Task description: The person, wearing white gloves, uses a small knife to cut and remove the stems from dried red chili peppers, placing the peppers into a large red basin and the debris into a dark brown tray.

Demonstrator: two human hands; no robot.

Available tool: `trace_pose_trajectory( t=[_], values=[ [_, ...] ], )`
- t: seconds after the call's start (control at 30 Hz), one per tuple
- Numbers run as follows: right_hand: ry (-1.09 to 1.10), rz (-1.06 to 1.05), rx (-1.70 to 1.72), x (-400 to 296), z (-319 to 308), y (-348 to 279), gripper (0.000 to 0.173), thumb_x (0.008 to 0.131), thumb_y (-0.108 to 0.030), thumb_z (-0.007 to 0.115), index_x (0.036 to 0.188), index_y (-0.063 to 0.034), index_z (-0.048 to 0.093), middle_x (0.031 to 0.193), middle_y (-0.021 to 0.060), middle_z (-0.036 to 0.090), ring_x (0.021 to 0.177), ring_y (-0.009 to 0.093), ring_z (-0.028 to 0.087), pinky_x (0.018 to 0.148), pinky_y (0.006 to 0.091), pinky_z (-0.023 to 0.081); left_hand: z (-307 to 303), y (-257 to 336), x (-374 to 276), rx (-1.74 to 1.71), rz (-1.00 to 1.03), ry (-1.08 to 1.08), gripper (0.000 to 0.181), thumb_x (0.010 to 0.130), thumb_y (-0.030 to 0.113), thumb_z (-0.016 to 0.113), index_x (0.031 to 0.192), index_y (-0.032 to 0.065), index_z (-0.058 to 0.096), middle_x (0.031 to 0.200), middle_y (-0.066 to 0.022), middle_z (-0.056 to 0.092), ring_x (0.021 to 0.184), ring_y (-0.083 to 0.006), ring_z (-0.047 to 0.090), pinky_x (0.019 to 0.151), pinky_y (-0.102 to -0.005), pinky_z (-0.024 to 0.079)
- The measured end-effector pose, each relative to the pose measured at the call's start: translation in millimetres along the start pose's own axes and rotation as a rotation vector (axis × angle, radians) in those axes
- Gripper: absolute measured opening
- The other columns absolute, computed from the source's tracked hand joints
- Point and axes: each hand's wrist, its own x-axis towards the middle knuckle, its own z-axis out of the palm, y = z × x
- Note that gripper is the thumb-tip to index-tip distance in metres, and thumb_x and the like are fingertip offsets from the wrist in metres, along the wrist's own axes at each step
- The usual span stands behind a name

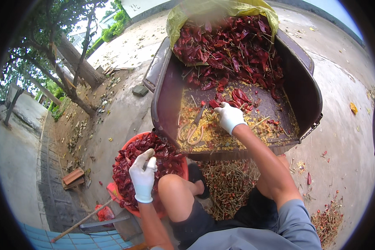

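Note:
My left hand (142,175), in a white glove, is over a red plastic tub (187,168) heaped with dried red chili pods (128,159). Its thumb and fingers are bent and apart; no pod shows between them. My right hand (229,117), also gloved, reaches down in a dark metal cart bed (167,103), its fingertips at a few dried red chilies (214,103); whether it grips one is hidden. Left of it lies a pair of scissors (194,128) with rusty handles, among yellow seeds (237,137). A yellow-green woven sack (175,23) spills stemmed chilies at the back.
Cut stems (229,184) are piled on the ground between my legs, below the cart's edge. A second stem pile (328,220) is at the right. A wooden-handled tool (81,222), a red plastic bag (105,213) and bricks (73,178) lie at the left. A chain (311,130) hangs by the cart's right corner.

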Motion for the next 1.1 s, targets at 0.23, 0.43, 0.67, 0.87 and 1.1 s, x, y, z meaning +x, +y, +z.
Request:
trace_pose_trajectory(
  t=[0.23,0.43,0.67,0.87,1.1],
  values=[
    [-0.051,0.15,0.158,21,19,18,0.018,0.085,-0.013,0.061,0.092,-0.0152,0.078,0.096,0.0143,0.072,0.092,0.032,0.07,0.083,0.0404,0.055,79,36,43,-0.007,0.232,-0.282,0.026,0.091,0.002,0.063,0.116,-0.0046,0.068,0.094,-0.0055,0.071,0.07,-0.0065,0.06,0.064,-0.0215,0.05],
    [0.112,0.187,0.751,-10,-18,4,0.016,0.087,-0.005,0.067,0.1,-0.0034,0.075,0.083,0.0071,0.074,0.069,0.011,0.066,0.064,0.0261,0.053,133,41,81,-0.282,-0.082,-0.45,0.033,0.097,0.005,0.059,0.128,-0.0037,0.062,0.112,-0.0104,0.069,0.087,-0.0134,0.067,0.067,-0.0232,0.054],
    [-0.08,0.388,1.356,-59,-54,-26,0.016,0.088,-0.005,0.068,0.102,-0.0017,0.061,0.078,0.0017,0.062,0.062,0.007,0.059,0.053,0.0224,0.05,162,35,74,-0.717,-0.194,-0.551,0.051,0.099,0.02,0.06,0.141,-0.0055,0.046,0.125,-0.0151,0.061,0.108,-0.0218,0.064,0.082,-0.03,0.058],
    [-0.153,0.422,1.437,-64,-63,-33,0.014,0.088,-0.002,0.068,0.097,-0.0026,0.057,0.081,0.0028,0.061,0.061,0.009,0.059,0.054,0.0239,0.052,157,42,65,-0.858,-0.264,-0.649,0.042,0.099,0.026,0.063,0.13,-0.0028,0.056,0.117,-0.0109,0.065,0.107,-0.02,0.064,0.092,-0.0318,0.053],
    [-0.203,0.313,1.257,-62,-61,-31,0.024,0.091,-0.008,0.067,0.112,0.0007,0.059,0.098,0.0059,0.067,0.081,0.011,0.065,0.068,0.0259,0.056,156,49,59,-0.562,-0.174,-0.505,0.032,0.096,0.021,0.066,0.123,0.0035,0.063,0.104,-0.0085,0.07,0.098,-0.0143,0.066,0.085,-0.0289,0.053]
  ],
)
